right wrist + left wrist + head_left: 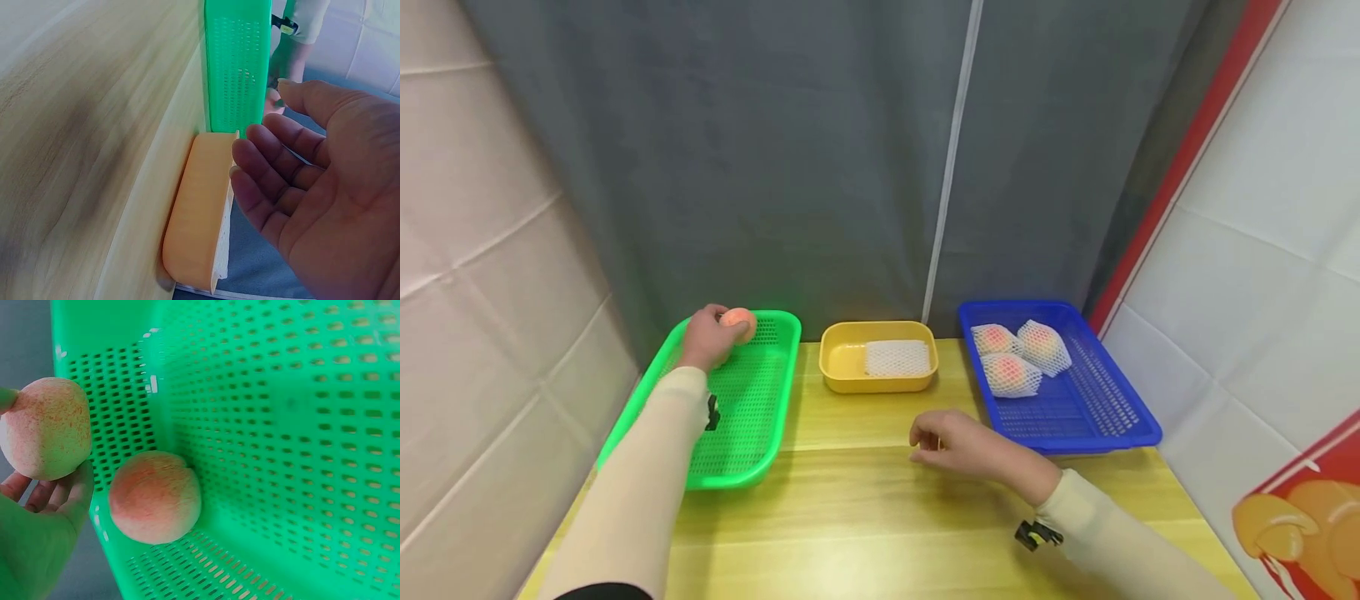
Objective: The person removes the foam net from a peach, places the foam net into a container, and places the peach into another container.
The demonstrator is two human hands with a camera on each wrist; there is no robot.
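Note:
My left hand (pixel 706 340) grips a peach (pixel 47 428) between thumb and fingers, over the far end of the green basket (pixel 741 481). In the left wrist view a second peach (pixel 155 497) lies in that basket, close to its end wall; in the head view the hand mostly hides it. My right hand (pixel 958 446) hangs over the wooden table with fingers loosely curled and nothing in them. Beyond it stands a small yellow tray (pixel 842 383) with white foam netting (pixel 897 358) lying inside. The right wrist view shows the palm beside the tray's side wall.
On the right a blue basket (pixel 1097 417) holds three peaches in white foam nets, among them a front one (pixel 1009 375). A grey curtain (pixel 775 167) closes off the back. Pale walls flank the wooden table (pixel 850 508) on both sides.

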